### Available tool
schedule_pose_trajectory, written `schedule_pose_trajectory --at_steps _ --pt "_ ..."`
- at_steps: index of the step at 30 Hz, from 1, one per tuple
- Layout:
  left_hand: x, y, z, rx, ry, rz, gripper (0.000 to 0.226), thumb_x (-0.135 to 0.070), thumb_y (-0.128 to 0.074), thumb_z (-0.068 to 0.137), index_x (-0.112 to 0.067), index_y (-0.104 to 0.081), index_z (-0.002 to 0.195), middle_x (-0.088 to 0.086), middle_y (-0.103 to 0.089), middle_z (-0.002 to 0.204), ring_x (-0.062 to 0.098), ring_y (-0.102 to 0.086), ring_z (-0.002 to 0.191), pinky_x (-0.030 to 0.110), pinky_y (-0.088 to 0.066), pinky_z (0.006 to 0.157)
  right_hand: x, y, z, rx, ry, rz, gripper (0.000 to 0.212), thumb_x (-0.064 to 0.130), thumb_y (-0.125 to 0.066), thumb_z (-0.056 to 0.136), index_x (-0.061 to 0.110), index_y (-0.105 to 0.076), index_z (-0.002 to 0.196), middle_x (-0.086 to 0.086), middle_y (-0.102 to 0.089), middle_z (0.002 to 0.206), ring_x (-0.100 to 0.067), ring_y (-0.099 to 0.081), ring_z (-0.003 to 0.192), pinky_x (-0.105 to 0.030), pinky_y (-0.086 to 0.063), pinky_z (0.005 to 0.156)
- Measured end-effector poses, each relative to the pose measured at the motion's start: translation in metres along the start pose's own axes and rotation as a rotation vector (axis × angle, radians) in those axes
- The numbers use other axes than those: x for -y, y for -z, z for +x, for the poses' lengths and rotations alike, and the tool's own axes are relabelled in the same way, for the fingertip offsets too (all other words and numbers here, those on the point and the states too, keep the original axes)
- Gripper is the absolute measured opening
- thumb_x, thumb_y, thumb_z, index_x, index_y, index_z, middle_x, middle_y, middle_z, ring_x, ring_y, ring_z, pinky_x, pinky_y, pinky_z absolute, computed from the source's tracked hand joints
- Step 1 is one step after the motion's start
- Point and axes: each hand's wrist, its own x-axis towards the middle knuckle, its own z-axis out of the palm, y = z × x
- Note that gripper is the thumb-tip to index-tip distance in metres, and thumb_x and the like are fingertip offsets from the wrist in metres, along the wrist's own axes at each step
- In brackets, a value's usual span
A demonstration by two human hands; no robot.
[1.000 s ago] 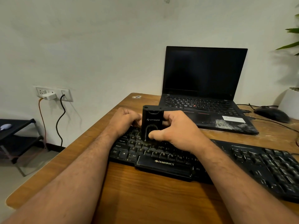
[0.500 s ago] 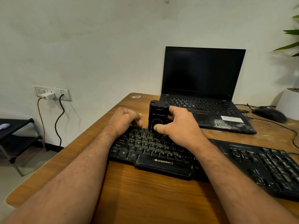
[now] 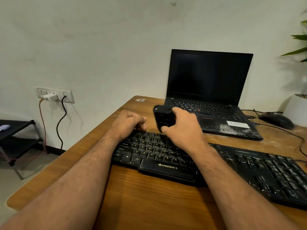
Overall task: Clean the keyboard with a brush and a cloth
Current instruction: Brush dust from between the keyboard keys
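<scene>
A black Zebronics keyboard lies across the wooden desk. My right hand grips a black block-shaped cleaning brush, tilted and lifted just above the keyboard's top rows. Its bristle end is hidden behind my fingers. My left hand rests at the keyboard's upper left edge with its fingers curled; whether it holds anything is hidden. No cloth is visible.
An open black laptop stands right behind the keyboard. A black mouse with cables lies to the right, by a white plant pot. The desk's left edge drops off toward a wall socket and a low black shelf.
My right hand has lifted the brush off the keys and carried it back and to the right, tilting it. My left hand has stayed at the keyboard's corner.
</scene>
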Motion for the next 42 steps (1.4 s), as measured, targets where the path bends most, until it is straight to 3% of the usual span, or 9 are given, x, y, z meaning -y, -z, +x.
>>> schedule_pose_trajectory --at_steps 4,18,23,27,29,31,35,38,42 --pt "-0.001 0.0 0.0 0.001 0.005 -0.008 0.032 -0.033 -0.063 0.084 -0.015 -0.073 0.06 0.008 -0.071 0.068 0.014 -0.062 0.063 0.033 -0.043 0.083 -0.002 0.004 -0.003 0.087 -0.035 0.21 0.05 0.02 -0.082 0.076 0.026 -0.065 0.121 0.009 -0.072 0.105 -0.006 -0.068 0.091 -0.024 -0.058 0.074" --pt "-0.001 0.0 0.001 0.011 0.025 0.001 0.032 -0.04 -0.062 0.079 -0.016 -0.074 0.062 0.006 -0.072 0.07 0.014 -0.062 0.065 0.038 -0.045 0.088 0.006 0.009 -0.007 0.051 -0.093 0.221 0.049 0.012 -0.081 0.076 0.027 -0.066 0.12 0.008 -0.071 0.102 -0.004 -0.066 0.085 -0.014 -0.049 0.06" --pt "-0.004 -0.001 0.001 0.012 -0.01 -0.021 0.029 -0.029 -0.063 0.079 -0.02 -0.07 0.052 0.0 -0.068 0.06 0.007 -0.061 0.057 0.031 -0.043 0.076 0.014 0.005 -0.018 0.221 -0.055 0.346 0.043 0.009 -0.083 0.073 0.035 -0.069 0.105 0.008 -0.076 0.097 -0.009 -0.073 0.089 -0.037 -0.061 0.083" --pt "-0.001 0.0 0.003 0.004 -0.019 -0.006 0.036 -0.013 -0.062 0.085 -0.016 -0.068 0.05 0.0 -0.067 0.058 0.003 -0.062 0.058 0.032 -0.042 0.077 0.016 0.003 -0.018 0.167 -0.06 0.321 0.045 0.012 -0.082 0.075 0.032 -0.07 0.114 0.01 -0.075 0.1 -0.007 -0.072 0.092 -0.029 -0.06 0.081" --pt "-0.003 -0.002 0.002 -0.007 -0.013 -0.028 0.031 -0.027 -0.066 0.074 0.0 -0.068 0.061 0.019 -0.065 0.064 0.016 -0.06 0.061 0.03 -0.046 0.072 0.02 0.005 -0.021 0.226 -0.039 0.355 0.041 0.013 -0.083 0.074 0.03 -0.073 0.11 0.01 -0.077 0.097 -0.006 -0.073 0.089 -0.027 -0.06 0.078" --pt "-0.003 -0.002 0.002 -0.044 -0.024 -0.036 0.057 -0.039 -0.064 0.061 0.016 -0.061 0.075 0.025 -0.061 0.069 0.023 -0.053 0.061 0.026 -0.047 0.06 0.022 0.002 -0.026 0.287 -0.001 0.331 0.039 0.014 -0.084 0.073 0.029 -0.074 0.108 0.01 -0.078 0.094 -0.006 -0.074 0.086 -0.027 -0.06 0.079" --pt "-0.004 -0.002 0.003 -0.041 -0.027 -0.026 0.034 -0.039 -0.065 0.058 -0.006 -0.061 0.051 0.018 -0.055 0.056 0.023 -0.05 0.055 0.025 -0.043 0.058 0.024 0.002 -0.026 0.188 0.038 0.205 0.036 0.02 -0.082 0.072 0.029 -0.073 0.106 0.009 -0.076 0.088 -0.005 -0.071 0.078 -0.022 -0.059 0.069" --pt "-0.006 -0.003 0.003 -0.048 -0.012 0.013 0.027 -0.029 -0.066 0.069 -0.018 -0.059 0.045 -0.003 -0.054 0.045 0.006 -0.047 0.043 0.015 -0.041 0.048 0.027 0.005 -0.029 0.313 0.08 0.2 0.04 0.018 -0.084 0.072 0.03 -0.074 0.109 0.014 -0.076 0.093 0.002 -0.07 0.085 -0.016 -0.056 0.076" --pt "-0.004 -0.002 0.003 -0.009 -0.036 -0.021 0.03 -0.033 -0.065 0.067 -0.006 -0.066 0.054 0.008 -0.062 0.059 0.015 -0.055 0.055 0.027 -0.046 0.064 0.022 0.006 -0.023 0.173 0.03 0.15 0.04 0.022 -0.083 0.074 0.029 -0.071 0.112 0.011 -0.074 0.093 -0.003 -0.07 0.082 -0.017 -0.057 0.069"
